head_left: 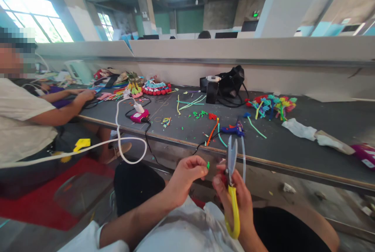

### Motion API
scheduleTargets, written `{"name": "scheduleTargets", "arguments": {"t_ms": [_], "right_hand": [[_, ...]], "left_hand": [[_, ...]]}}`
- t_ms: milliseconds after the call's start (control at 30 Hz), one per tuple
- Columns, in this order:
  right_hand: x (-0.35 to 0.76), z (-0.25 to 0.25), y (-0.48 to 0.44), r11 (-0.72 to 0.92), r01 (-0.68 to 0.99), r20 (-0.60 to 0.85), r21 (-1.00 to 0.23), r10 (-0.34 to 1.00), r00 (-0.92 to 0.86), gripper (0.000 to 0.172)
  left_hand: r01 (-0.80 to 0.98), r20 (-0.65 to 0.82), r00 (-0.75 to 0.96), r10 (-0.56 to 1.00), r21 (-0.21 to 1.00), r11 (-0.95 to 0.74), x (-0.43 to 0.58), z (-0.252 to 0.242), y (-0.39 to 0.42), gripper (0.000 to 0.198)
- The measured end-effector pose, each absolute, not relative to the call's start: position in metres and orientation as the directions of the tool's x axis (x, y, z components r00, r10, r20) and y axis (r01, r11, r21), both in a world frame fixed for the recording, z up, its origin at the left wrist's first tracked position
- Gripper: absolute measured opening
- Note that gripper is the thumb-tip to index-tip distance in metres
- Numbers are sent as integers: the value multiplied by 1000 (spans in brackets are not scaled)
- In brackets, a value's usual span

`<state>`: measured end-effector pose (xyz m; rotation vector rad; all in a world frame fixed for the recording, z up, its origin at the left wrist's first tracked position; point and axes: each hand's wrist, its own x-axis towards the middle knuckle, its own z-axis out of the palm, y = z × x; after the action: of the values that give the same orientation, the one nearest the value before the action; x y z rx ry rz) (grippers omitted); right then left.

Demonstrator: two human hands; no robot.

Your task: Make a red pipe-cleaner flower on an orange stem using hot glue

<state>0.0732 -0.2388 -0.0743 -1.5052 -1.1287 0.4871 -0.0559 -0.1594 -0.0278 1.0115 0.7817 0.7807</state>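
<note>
My left hand (189,176) pinches a small green piece (208,165) between thumb and fingertips, just past the table's front edge and above my lap. Close by on the right, my right hand (241,201) is closed around a pair of scissors (233,201) with yellow handles, the blades pointing up. Something red shows partly behind its fingers, too hidden to name. On the table ahead lie several green bits (200,115), a red piece (212,116), an orange stem (212,131) and a blue glue gun (233,129).
Colourful pipe-cleaner flowers (272,105) lie at the right, near a white-wrapped stick (301,129). A black bag (233,82) rests against the partition. A magenta power strip (139,116) has cables looping past the table edge. A co-worker's hands (84,95) are at the left.
</note>
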Motion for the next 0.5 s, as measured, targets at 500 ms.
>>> {"name": "scheduleTargets", "arguments": {"t_ms": [500], "right_hand": [[75, -65, -232, 72, 312, 229, -947, 833, 503, 34]], "left_hand": [[323, 398, 589, 703, 682, -656, -62, -33, -171, 7]]}}
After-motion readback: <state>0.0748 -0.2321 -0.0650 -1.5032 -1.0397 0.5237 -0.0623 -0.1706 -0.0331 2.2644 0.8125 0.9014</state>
